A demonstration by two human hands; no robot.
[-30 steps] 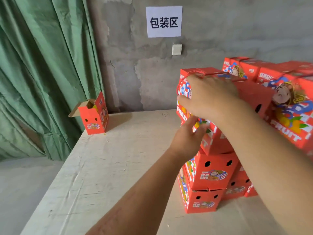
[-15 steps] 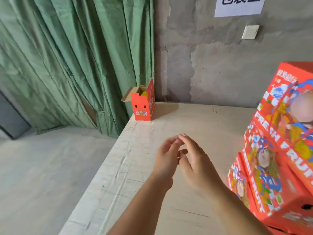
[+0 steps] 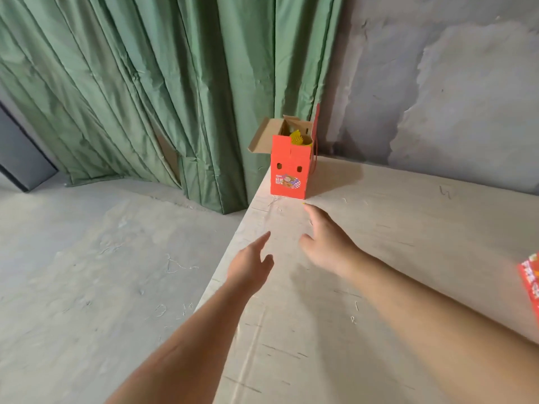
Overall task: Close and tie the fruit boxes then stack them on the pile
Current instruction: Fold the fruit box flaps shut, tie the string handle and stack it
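Observation:
An open red fruit box (image 3: 289, 167) stands at the far left corner of the pale wooden table (image 3: 379, 258), its brown flaps up and yellow packing showing inside. My left hand (image 3: 250, 266) is stretched out over the table's left edge, fingers apart, empty. My right hand (image 3: 326, 243) reaches further forward, fingers spread, its fingertips a short way in front of the box and not touching it. Only a corner of the pile of red boxes (image 3: 530, 284) shows at the right edge.
A green curtain (image 3: 160, 97) hangs behind and left of the table. A rough grey wall (image 3: 437, 83) backs the table. The grey floor (image 3: 87, 272) drops away left of the table edge.
My hands left the box on the pile and swung left across the table toward the open box. The view turned left, so the pile has slid almost out of sight.

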